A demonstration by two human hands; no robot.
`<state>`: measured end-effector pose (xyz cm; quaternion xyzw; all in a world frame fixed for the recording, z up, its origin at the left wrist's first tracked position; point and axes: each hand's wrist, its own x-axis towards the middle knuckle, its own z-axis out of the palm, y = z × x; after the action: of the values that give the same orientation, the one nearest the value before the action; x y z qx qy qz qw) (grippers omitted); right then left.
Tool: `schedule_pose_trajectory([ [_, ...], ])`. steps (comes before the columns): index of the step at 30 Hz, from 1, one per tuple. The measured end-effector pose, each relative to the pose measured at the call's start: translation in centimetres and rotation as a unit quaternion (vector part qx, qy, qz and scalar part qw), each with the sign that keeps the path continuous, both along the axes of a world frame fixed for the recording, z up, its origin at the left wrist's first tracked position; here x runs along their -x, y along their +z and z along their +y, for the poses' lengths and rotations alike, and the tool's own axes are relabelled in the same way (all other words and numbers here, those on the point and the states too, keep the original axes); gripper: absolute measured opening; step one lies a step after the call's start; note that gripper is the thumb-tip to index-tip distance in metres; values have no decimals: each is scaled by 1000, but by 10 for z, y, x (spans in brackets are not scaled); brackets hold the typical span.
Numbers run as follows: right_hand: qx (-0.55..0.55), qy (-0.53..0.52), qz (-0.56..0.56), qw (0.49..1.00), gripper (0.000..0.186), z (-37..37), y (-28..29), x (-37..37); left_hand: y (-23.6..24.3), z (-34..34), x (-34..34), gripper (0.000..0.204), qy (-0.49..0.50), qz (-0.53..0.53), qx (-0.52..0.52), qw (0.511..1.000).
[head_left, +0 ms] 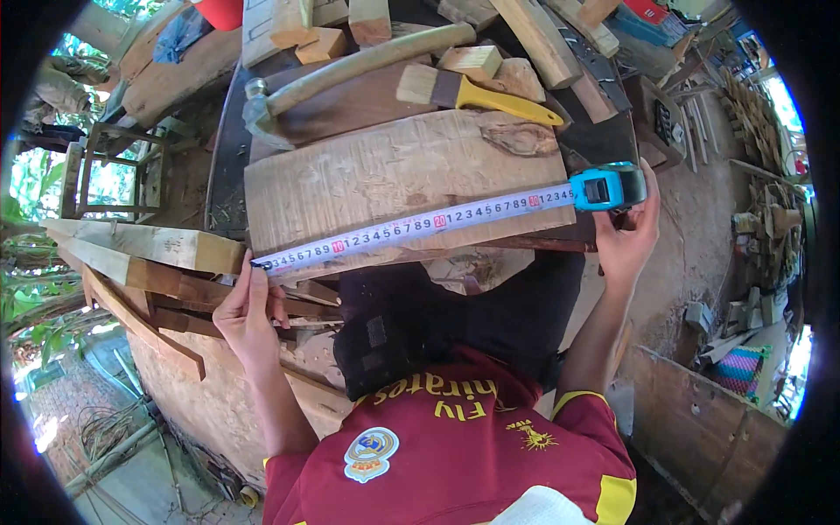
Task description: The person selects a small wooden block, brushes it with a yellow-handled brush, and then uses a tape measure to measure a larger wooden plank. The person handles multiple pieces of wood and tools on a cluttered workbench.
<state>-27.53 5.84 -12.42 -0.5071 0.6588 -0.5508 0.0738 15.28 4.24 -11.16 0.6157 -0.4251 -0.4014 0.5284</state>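
A rough wooden board (385, 179) lies flat on the dark table in front of me. Across its near part stretches the white blade of a tape measure (608, 186), whose blue case sits at the board's right edge. My left hand (249, 306) pinches the blade's hooked end at the board's near left corner. On the right, my right hand (632, 232) grips the case from its outer side, thumb and fingers around it. Just beyond the board lie a hammer (367, 66) with a wooden handle and a paintbrush (477, 94) with a yellow handle.
Wood blocks (472, 61) and offcuts crowd the table's far side. Long timbers (149, 249) jut out at the left, near my left hand. A wooden stool frame (118, 171) stands at far left. Scrap wood (761, 131) is piled at far right.
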Motion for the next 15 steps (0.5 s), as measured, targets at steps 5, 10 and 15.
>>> schedule_pose_trajectory([
  [5,22,-42,120,992,73,-13,0,16,1,-2,1,33,4,-2,-8,1000],
  [10,30,-53,228,972,72,-7,16,9,0,-1,1,33,10,6,-12,1000],
  [15,55,28,53,997,43,13,-11,4,1,0,1,33,-5,21,-14,1000],
])
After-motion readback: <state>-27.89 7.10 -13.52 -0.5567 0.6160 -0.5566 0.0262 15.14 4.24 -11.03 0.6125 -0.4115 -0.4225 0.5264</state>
